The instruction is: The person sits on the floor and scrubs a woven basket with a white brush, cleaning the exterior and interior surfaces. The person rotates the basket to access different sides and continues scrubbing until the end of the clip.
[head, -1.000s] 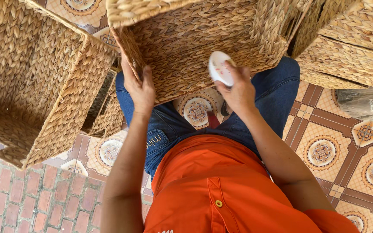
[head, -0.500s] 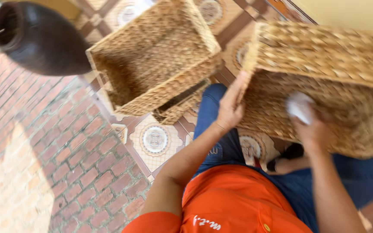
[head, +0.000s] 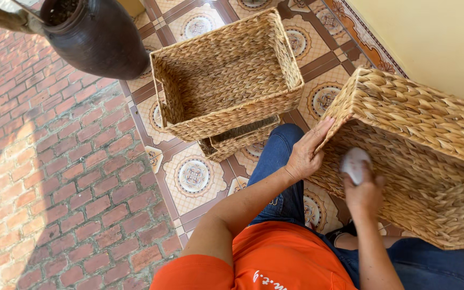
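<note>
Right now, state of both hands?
Left hand: open, flat against the tilted woven straw basket.
Right hand: closed on a small white rounded object.

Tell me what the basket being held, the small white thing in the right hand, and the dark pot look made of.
Held basket: woven straw-coloured plant fibre, matte, thick braided strands. White object in the right hand: smooth and pale, material unclear. Dark pot: probably glazed ceramic, with a slight sheen.

Your baskets (head: 404, 139) are straw-tan weave; beside them the pot (head: 95, 35) is dark brown. Under them, tiles (head: 193, 176) show cream medallions with brown borders — bricks (head: 55, 177) red, shirt (head: 291, 258) orange, jeans (head: 283, 156) blue.
</note>
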